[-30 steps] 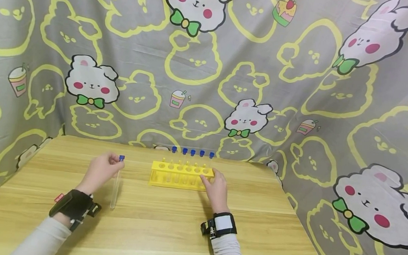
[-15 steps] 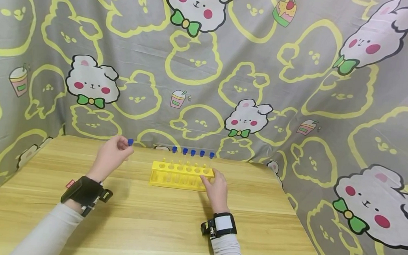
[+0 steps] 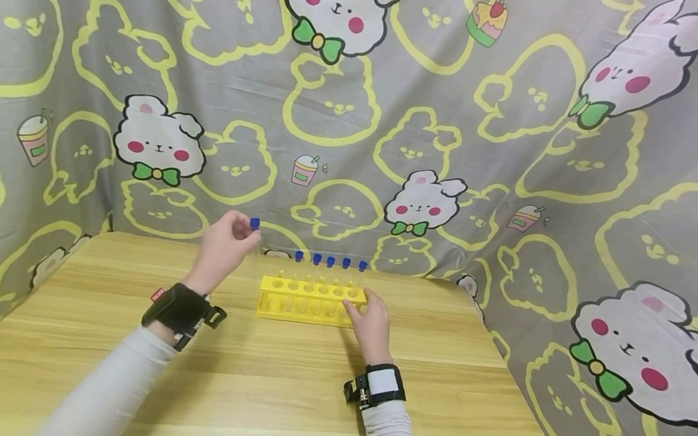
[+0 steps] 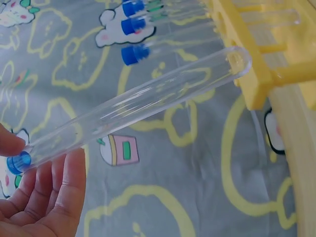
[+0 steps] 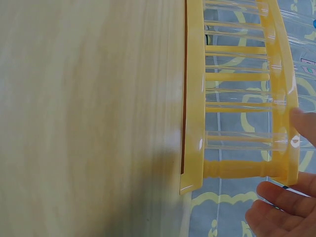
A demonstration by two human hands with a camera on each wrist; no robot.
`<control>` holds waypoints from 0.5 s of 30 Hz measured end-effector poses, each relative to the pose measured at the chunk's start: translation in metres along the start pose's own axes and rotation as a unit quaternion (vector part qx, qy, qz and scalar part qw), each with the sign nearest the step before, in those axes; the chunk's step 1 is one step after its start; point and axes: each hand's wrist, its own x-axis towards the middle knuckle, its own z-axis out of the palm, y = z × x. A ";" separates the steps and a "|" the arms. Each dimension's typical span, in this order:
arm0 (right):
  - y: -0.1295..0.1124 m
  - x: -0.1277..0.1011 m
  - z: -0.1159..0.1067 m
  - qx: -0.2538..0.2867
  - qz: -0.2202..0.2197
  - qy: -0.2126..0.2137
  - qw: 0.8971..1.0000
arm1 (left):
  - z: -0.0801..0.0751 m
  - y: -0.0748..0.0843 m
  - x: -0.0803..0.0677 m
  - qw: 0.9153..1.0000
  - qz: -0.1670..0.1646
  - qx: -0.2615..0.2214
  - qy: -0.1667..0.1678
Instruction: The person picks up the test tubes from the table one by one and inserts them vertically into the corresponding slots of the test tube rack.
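Observation:
My left hand pinches a clear test tube at its blue cap. The tube looks hollow and see-through, and in the left wrist view its rounded bottom overlaps the end of the yellow test tube rack. That rack stands on the table with several blue-capped tubes upright in it; the hole at its left end holds no tube. At the rack's right end, my right hand grips the top plate, with the thumb on the front edge and the other fingers at the end.
The wooden table runs back to a grey cloth with yellow outlines and cartoon animals, which hangs behind and along both sides. Blue caps of the racked tubes stick up well above the rack.
The left hand has lifted the test tube and carried it rightward and away from me, toward the rack's left end. My right hand and the rack have stayed in place.

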 end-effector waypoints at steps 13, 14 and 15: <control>0.001 0.001 0.002 0.007 0.001 -0.001 1.000 | 0.030 0.010 0.011 0.999 0.014 -0.036 0.017; 0.001 0.001 0.002 0.007 0.002 -0.002 1.000 | 0.032 0.009 0.011 0.999 0.015 -0.039 0.016; 0.002 0.001 0.002 0.007 0.002 -0.003 1.000 | 0.033 0.009 0.011 0.999 0.016 -0.040 0.016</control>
